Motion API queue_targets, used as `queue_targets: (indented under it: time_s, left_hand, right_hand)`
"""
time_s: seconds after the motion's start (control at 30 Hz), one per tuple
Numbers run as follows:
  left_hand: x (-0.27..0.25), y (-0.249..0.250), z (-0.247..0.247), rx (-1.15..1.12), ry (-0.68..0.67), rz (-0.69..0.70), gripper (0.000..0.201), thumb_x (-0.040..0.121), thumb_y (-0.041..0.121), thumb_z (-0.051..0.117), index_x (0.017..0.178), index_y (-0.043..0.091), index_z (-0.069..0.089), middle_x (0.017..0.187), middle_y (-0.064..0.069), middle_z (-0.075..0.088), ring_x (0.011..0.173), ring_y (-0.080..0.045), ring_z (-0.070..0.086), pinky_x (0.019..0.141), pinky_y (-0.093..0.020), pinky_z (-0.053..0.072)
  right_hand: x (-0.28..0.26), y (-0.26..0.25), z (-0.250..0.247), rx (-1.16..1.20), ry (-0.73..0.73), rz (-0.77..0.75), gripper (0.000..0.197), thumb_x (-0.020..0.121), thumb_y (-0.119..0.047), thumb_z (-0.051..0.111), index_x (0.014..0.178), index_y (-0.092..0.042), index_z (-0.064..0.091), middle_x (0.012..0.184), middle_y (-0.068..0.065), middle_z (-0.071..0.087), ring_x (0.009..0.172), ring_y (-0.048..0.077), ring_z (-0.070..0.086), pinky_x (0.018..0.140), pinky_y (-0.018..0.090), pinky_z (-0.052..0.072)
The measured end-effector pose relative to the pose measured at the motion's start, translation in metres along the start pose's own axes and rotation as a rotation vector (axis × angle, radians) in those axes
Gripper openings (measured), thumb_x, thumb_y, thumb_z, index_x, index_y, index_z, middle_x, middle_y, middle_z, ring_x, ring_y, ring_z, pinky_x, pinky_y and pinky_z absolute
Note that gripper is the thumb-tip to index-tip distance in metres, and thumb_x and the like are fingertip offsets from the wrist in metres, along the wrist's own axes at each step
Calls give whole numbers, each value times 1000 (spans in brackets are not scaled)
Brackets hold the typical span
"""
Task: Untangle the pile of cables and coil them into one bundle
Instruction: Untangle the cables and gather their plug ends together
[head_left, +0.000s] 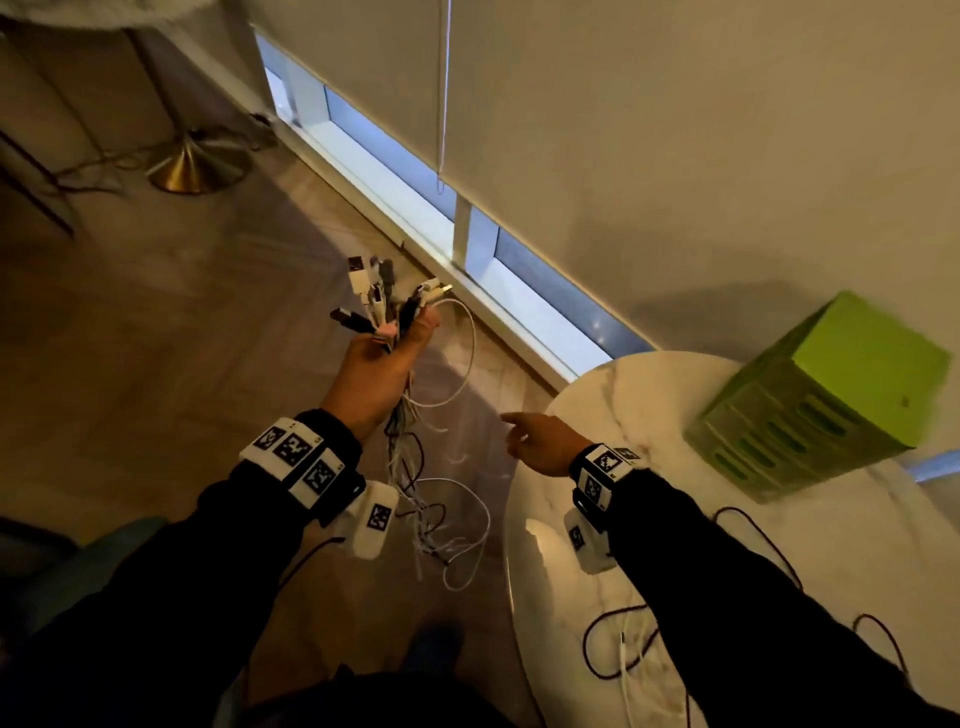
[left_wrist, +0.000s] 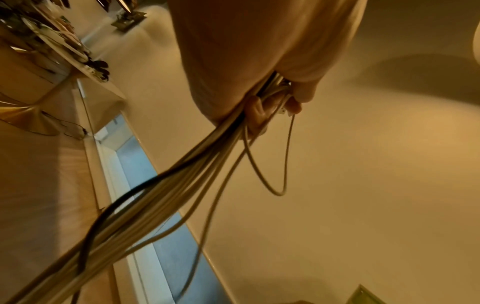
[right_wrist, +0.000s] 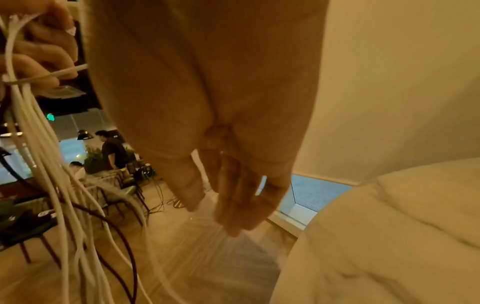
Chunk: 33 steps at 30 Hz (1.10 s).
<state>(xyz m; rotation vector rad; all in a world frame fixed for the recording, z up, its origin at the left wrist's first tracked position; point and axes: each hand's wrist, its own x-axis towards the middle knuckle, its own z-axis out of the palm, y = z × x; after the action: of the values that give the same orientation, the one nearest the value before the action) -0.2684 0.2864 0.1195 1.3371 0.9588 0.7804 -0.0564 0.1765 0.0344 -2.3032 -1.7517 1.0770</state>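
My left hand is raised over the floor and grips a bunch of white and dark cables just below their plugs, which fan out above the fist. The cable lengths hang down in loose loops below the wrist. In the left wrist view the fingers curl round the cables. My right hand hovers at the table's left edge, fingers straight and holding nothing; its fingers point down at the floor. The cables hang to its left.
A round white marble table stands at the right with a green drawer box and a dark cable and a white cable lying on it. A window strip runs along the wall. A brass lamp base sits far left.
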Motion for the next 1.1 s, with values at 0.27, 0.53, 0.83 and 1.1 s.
queue_targets:
  time_s: [0.27,0.53,0.83,1.1]
  left_hand:
    - [14,-15,-22,26,-32,-42,77,80,63,68,110,-9,65,65,-1,38,56,-11,36,52,-23,34]
    - [27,-3,-28,35,11,-22,34,97,54,55,96,25,74,63,5,47,58,-9,44,56,-23,36]
    - [39,13,-29,-155,-32,-7,43,95,55,46,79,16,53,55,8,43,49,-6,38,49,-23,31]
    - [20,10,-3,124,-306,16,40,93,63,43,86,37,73,95,10,74,100,-9,69,94,-38,54]
  right_hand:
    - [3,-72,-51,888,288,-246,47,103,-17,53,149,-19,41,136,4,60,115,19,65,88,26,54]
    - [-7,-106,-65,817,472,-317,15,102,-23,59,112,-12,61,81,16,71,60,26,69,57,30,55]
    - [0,-61,-36,223,250,35,51,91,-29,68,137,-16,50,140,7,52,127,23,52,105,34,44]
    - [2,-134,-39,534,217,-472,54,89,-20,66,136,-33,44,137,8,53,119,16,59,97,30,54]
